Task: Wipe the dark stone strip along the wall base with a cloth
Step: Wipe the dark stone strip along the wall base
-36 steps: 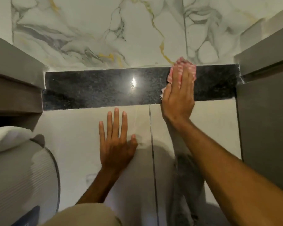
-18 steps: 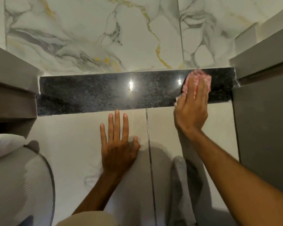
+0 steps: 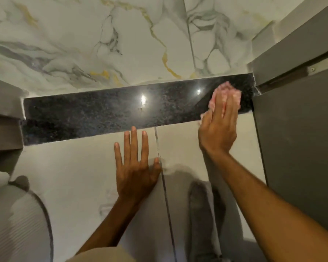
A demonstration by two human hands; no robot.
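Wiping at far-right end of dark stone strip (image 3: 102, 114), pink cloth (image 3: 225, 89) under right grip (image 3: 218, 129).
Right grip held straight and flat, pressing cloth onto strip, not curled round it. Cloth bunched beneath and just beyond the tips, just beside grey cabinet panel (image 3: 292, 138). Left grip (image 3: 136, 165) spread flat on pale floor tile (image 3: 74, 176), near side of strip, holding nothing.

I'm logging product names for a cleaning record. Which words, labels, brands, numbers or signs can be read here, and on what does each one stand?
None: no text can be read anywhere in this view.
The stone strip, the marble wall, the floor tiles, the pink cloth under the right hand and the grey cabinet show no lettering.
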